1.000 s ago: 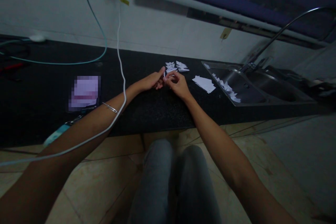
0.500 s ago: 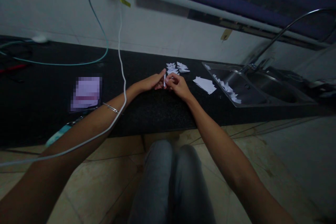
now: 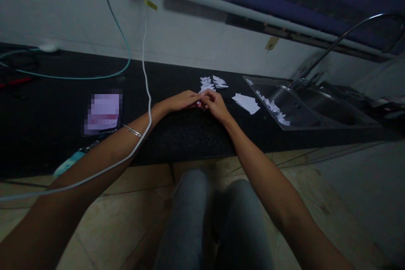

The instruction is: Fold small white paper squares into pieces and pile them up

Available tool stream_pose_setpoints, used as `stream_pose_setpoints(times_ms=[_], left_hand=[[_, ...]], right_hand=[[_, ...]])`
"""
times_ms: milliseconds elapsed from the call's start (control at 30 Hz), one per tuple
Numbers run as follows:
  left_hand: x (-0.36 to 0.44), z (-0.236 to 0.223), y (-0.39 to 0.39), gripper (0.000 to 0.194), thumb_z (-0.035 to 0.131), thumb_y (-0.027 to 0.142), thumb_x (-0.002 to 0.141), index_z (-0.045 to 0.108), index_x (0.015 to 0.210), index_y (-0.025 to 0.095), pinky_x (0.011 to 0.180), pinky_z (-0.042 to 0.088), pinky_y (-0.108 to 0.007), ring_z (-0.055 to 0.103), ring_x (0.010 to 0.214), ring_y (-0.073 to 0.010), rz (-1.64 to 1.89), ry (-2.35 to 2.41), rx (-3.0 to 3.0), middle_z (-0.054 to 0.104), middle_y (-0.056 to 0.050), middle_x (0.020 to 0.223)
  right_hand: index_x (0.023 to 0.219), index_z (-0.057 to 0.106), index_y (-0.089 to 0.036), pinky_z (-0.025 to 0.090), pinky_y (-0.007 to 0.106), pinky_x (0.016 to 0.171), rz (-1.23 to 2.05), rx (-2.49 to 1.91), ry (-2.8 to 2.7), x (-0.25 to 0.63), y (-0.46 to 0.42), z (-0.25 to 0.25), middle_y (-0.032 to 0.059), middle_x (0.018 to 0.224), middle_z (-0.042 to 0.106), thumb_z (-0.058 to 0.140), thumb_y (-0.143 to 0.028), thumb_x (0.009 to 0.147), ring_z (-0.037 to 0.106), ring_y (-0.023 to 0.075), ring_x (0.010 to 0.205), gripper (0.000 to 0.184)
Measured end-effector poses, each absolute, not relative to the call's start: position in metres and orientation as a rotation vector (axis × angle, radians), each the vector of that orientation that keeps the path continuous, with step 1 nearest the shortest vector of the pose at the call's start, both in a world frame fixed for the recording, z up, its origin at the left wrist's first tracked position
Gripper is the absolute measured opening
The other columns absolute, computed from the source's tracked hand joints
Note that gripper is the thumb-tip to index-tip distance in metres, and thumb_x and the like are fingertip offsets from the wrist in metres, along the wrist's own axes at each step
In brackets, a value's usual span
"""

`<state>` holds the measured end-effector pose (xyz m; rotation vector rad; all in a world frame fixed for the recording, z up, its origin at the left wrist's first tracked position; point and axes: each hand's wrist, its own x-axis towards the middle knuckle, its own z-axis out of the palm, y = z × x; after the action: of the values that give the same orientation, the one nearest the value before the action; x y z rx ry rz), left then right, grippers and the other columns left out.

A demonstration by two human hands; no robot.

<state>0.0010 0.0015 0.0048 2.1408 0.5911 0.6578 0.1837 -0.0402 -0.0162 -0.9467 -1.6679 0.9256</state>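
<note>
My left hand (image 3: 185,100) and my right hand (image 3: 214,103) meet over the black countertop (image 3: 190,135), fingertips together. Between them they pinch a small folded piece of paper (image 3: 198,103); only a white bit of it shows, the rest covered by my fingers. Just behind my hands lies a cluster of folded white paper pieces (image 3: 220,81) with pointed ends. To the right of my right hand is a stack of flat white paper sheets (image 3: 246,103).
More folded papers (image 3: 274,110) lie along the left edge of the steel sink (image 3: 303,118), under a curved faucet (image 3: 343,36). A white cable (image 3: 144,67) hangs across my left forearm. At left are a blurred-out flat object (image 3: 103,112), a teal lanyard (image 3: 70,162) and a teal cable (image 3: 122,36).
The paper stood upright with more of it showing; now my left thumb has come down and my fingers have closed over it. My right knee has shifted to the right.
</note>
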Motion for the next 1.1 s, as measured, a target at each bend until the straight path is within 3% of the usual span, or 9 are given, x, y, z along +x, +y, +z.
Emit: stream_pose_setpoints(times_ms=[233,400,533,700,833,1100], left_hand=[[0.001,0.011,-0.001,0.06,0.031,0.057,0.102,0.057,0.065,0.017,0.058,0.037,-0.027,0.047,0.054,-0.0125,0.523,0.888,2.366,0.054,-0.003,0.06],[-0.001,0.013,-0.003,0.058,0.03,0.053,0.104,0.069,0.083,0.016,0.067,0.041,-0.028,0.054,0.061,-0.0158,0.383,0.971,2.514,0.061,-0.006,0.064],[-0.003,0.014,-0.005,0.064,0.025,0.058,0.104,0.074,0.097,0.017,0.07,0.044,-0.031,0.063,0.071,-0.0199,0.308,1.11,2.586,0.071,-0.011,0.079],[-0.005,0.017,-0.008,0.065,0.025,0.063,0.102,0.069,0.116,0.018,0.078,0.048,-0.032,0.068,0.086,-0.023,0.437,1.127,2.626,0.075,-0.012,0.103],[-0.003,0.019,-0.012,0.063,0.022,0.058,0.104,0.067,0.122,0.019,0.081,0.05,-0.035,0.07,0.092,-0.0257,0.385,1.202,2.647,0.075,-0.013,0.107],[0.01,0.029,-0.029,0.061,0.025,0.055,0.103,0.063,0.129,0.016,0.092,0.051,-0.051,0.07,0.104,-0.0361,0.409,1.457,2.72,0.072,-0.019,0.115]], right_hand=[[0.081,0.057,-0.023,0.048,0.034,0.069,0.544,-1.058,-1.741,0.184,-0.035,-0.025,0.002,0.073,0.062,0.058,-0.048,0.093,0.058,0.0184,0.071,0.028],[0.092,0.061,-0.022,0.049,0.034,0.075,0.428,-1.086,-1.825,0.183,-0.033,-0.028,0.0024,0.083,0.066,0.058,-0.032,0.089,0.061,0.0189,0.077,0.01],[0.092,0.062,-0.021,0.05,0.035,0.076,0.359,-1.073,-1.843,0.183,-0.035,-0.026,0.0042,0.084,0.069,0.055,-0.029,0.091,0.063,0.0192,0.077,0.011],[0.101,0.061,-0.022,0.051,0.035,0.079,0.284,-1.079,-1.821,0.182,-0.038,-0.024,0.0047,0.094,0.071,0.057,-0.028,0.092,0.066,0.0196,0.083,0.011],[0.106,0.061,-0.023,0.052,0.036,0.081,0.245,-1.114,-1.861,0.182,-0.039,-0.024,0.0055,0.098,0.072,0.054,-0.029,0.097,0.066,0.0207,0.088,0.012],[0.106,0.058,-0.02,0.051,0.039,0.083,0.033,-1.171,-1.912,0.178,-0.043,-0.021,0.0104,0.098,0.071,0.049,-0.015,0.094,0.066,0.0223,0.087,0.016]])
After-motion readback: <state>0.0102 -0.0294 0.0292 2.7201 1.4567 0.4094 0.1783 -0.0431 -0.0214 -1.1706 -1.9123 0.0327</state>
